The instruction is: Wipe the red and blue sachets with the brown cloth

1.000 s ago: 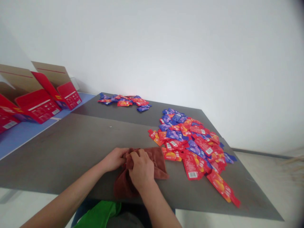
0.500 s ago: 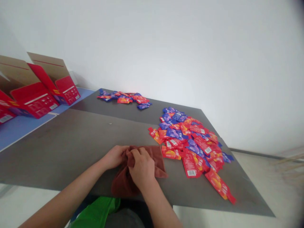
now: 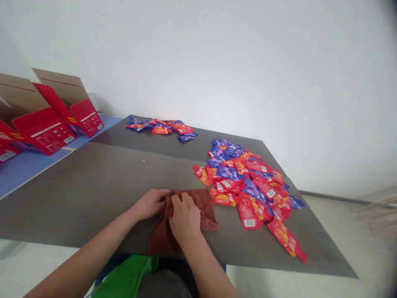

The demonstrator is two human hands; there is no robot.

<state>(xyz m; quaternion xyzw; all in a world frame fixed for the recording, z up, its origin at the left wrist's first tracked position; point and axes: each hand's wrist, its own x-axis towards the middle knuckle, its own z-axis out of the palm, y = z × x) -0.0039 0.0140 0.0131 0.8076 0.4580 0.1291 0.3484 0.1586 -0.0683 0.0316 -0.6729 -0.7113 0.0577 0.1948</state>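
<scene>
A brown cloth (image 3: pixel 206 209) lies bunched on the dark grey table near its front edge, its right part spread flat. My left hand (image 3: pixel 151 203) grips the cloth's upper left edge, fingertips tucked behind the fabric. My right hand (image 3: pixel 185 215) is closed over the bunched middle, fingers curled into the folds. Part of the cloth is hidden under the right hand and forearm. Just right of the cloth, a big heap of red and purple sachets (image 3: pixel 248 182) begins, with one red sachet (image 3: pixel 223 198) close to the cloth's corner.
The grey table (image 3: pixel 102 182) carries a smaller pile of sachets (image 3: pixel 161 126) at the back. Several open red cardboard boxes (image 3: pixel 46 130) stand on a blue table (image 3: pixel 40 167) at the left. A white wall (image 3: pixel 198 62) rises behind. One red sachet (image 3: pixel 287 238) lies nearest the front right.
Both hands keep hold of the cloth and have hardly moved. The cloth's lower left fold has drawn in slightly. The view has shifted a little.
</scene>
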